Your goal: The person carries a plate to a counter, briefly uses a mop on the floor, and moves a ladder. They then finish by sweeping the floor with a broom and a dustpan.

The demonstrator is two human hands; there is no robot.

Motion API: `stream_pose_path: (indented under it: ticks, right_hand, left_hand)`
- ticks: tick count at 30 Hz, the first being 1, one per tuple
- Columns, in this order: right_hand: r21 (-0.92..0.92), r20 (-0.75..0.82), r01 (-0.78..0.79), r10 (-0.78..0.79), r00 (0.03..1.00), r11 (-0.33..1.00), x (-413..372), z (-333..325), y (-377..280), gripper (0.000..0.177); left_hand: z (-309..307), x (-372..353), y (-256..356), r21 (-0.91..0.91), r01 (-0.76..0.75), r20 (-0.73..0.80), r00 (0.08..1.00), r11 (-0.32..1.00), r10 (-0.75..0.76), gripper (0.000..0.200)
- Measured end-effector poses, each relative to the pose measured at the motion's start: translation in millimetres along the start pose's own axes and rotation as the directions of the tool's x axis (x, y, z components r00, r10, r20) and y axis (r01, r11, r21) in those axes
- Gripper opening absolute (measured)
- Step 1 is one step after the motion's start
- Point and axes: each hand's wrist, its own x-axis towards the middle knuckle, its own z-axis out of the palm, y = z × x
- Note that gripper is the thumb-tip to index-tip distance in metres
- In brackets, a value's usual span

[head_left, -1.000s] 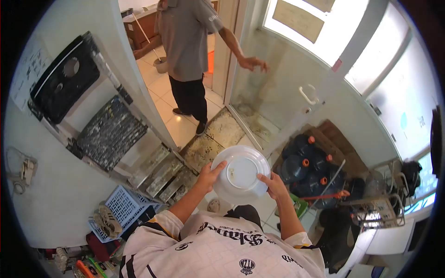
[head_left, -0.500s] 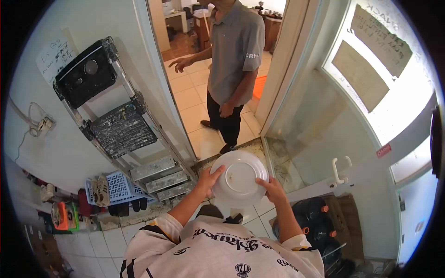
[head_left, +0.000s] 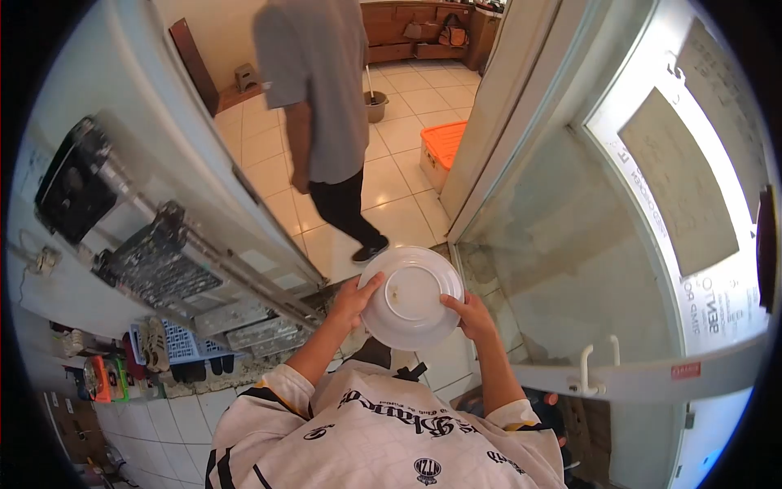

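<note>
A white plate is held in front of my body, its underside with a round foot ring turned up toward me. A small brownish mark shows inside the ring. My left hand grips the plate's left rim, thumb on top. On the right rim, my right hand is closed the same way, thumb laid over the surface. The fingers of both hands are partly hidden beneath the plate.
A person in a grey shirt walks in the doorway ahead. A paint-spattered stepladder leans at left, near a blue basket with shoes. The glass door stands at right. Beyond are an orange-lidded box and a bucket.
My view has moved forward and turned, bringing the doorway nearer. The person in grey has moved left and turned away. Both my hands keep hold of the plate.
</note>
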Motion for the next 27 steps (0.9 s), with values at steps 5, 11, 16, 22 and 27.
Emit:
stream_pose_path:
  ticks: [5, 11, 16, 22, 27]
  right_hand:
    - [0.009, -0.026, 0.026, -0.026, 0.999, 1.000, 85, -20, -59, 0.059]
    - [0.003, -0.062, 0.004, -0.004, 0.998, 1.000, 170, -34, -136, 0.055]
    - [-0.012, -0.001, 0.001, -0.001, 1.000, 1.000, 243, -42, -188, 0.052]
    - [-0.021, 0.075, -0.019, 0.021, 0.997, 1.000, 359, -45, -251, 0.051]
    - [-0.153, 0.181, -0.035, 0.063, 0.981, 0.988, 493, -57, -308, 0.051]
  left_hand:
    - [21, 98, 51, -0.018, 0.002, 0.063, 0.998, 1.000, -0.001, 0.060]
    - [52, 180, 132, -0.150, 0.077, 0.183, 0.982, 0.986, -0.048, 0.060]
    - [58, 249, 170, -0.153, 0.128, 0.137, 0.985, 0.980, -0.107, 0.060]
    - [68, 337, 228, -0.228, 0.085, 0.058, 0.996, 0.970, -0.074, 0.060]
    - [73, 429, 288, -0.270, -0.001, -0.042, 0.999, 0.963, -0.010, 0.055]
